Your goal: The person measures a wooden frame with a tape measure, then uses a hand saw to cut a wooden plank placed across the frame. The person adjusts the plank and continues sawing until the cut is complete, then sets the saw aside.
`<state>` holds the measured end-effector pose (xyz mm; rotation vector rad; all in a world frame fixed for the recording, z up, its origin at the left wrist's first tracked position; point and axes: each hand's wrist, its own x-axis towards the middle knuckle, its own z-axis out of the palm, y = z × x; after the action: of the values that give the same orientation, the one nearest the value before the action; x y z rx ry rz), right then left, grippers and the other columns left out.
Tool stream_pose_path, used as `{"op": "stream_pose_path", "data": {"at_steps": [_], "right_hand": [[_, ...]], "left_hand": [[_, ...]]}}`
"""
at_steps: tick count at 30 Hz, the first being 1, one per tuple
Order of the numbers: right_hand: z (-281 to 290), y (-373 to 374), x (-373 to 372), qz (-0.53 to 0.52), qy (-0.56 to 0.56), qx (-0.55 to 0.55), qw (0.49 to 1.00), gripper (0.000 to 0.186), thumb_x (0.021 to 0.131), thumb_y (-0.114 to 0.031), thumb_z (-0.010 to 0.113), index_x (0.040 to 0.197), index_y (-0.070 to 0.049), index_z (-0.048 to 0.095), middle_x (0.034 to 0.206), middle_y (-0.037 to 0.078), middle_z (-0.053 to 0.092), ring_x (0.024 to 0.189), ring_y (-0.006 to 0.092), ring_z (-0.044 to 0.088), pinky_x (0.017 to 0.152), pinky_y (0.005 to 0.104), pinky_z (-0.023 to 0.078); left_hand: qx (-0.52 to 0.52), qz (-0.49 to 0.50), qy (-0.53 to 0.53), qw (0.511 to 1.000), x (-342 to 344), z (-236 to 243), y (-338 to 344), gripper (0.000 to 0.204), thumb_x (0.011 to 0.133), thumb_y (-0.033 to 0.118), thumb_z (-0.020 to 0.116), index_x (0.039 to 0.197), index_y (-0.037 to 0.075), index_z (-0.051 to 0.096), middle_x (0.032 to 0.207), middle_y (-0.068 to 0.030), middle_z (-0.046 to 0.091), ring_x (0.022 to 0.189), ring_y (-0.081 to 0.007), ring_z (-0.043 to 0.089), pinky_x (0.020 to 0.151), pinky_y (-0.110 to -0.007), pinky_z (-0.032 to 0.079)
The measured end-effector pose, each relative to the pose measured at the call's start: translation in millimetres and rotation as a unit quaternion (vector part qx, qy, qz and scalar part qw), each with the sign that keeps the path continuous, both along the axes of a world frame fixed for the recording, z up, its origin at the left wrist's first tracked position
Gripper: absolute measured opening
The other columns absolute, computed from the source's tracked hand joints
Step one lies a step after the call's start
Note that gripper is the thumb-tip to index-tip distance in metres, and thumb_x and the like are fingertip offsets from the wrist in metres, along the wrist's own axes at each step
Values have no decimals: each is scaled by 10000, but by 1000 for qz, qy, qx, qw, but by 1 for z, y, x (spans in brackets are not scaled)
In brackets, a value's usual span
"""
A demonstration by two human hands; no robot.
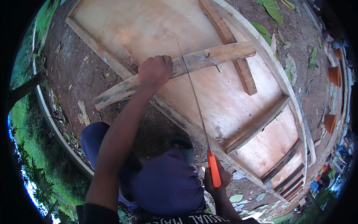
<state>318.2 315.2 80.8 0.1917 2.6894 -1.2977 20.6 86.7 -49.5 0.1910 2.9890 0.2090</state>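
My right hand (220, 179) is wrapped round the orange handle of a handsaw (197, 97). Its long thin blade runs up and away from me, lying across a wooden plank (197, 61) and reaching past its far edge. My left hand (154, 71) is closed over that plank just left of the blade. The plank lies slantwise across a large wooden frame (179, 117) with a plywood panel (209, 100) in it, and its left end sticks out past the frame. A nail (217, 68) shows beside the plank, right of the blade.
A short loose wooden beam (244, 74) lies under the plank's right end. Crosspieces (257, 125) divide the frame. Bare soil with fallen leaves (291, 67) surrounds it. Terracotta pots (334, 76) stand at the far right; grass (31, 164) grows at the left. My knees are below the frame.
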Motion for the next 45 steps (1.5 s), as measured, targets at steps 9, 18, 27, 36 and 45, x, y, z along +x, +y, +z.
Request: {"op": "stream_pose_path", "data": {"at_steps": [9,18,27,36,45], "right_hand": [[-50,-50,-147,-78,85,-123,986,475,924,-157,714,1346,35,611,995,201,752,797,306,760,725,357,592],[-52,-22,-76,-18,122,-33,992,504,904,-127,708,1359,55,589,926,165,754,717,272,749,653,346,581],[-36,-20,-57,-31,73,-55,995,475,922,-169,705,1357,5,628,1094,192,756,814,299,767,707,356,594],[-69,-51,-172,-75,125,-113,983,423,908,-109,708,1300,34,641,807,164,708,630,253,699,604,353,548],[-8,11,9,17,-43,5,999,499,897,-126,699,1345,69,602,1088,211,755,838,315,775,749,373,606]], "left_hand": [[-10,4,42,999,-2,-5,-6,279,984,261,472,926,68,665,897,-180,715,806,-421,707,687,-543,585],[31,47,-24,998,0,-4,-1,319,988,296,481,935,59,686,943,-225,725,785,-438,703,701,-534,585],[12,53,-20,998,-9,0,-6,386,1009,329,438,932,60,703,969,-205,736,857,-456,701,785,-553,575],[0,-6,-33,999,-3,7,13,345,1007,306,452,936,55,677,902,-205,723,859,-428,710,784,-539,585],[4,29,-24,999,0,4,-3,345,1005,308,454,927,70,692,909,-197,727,859,-430,707,771,-546,585]]}}
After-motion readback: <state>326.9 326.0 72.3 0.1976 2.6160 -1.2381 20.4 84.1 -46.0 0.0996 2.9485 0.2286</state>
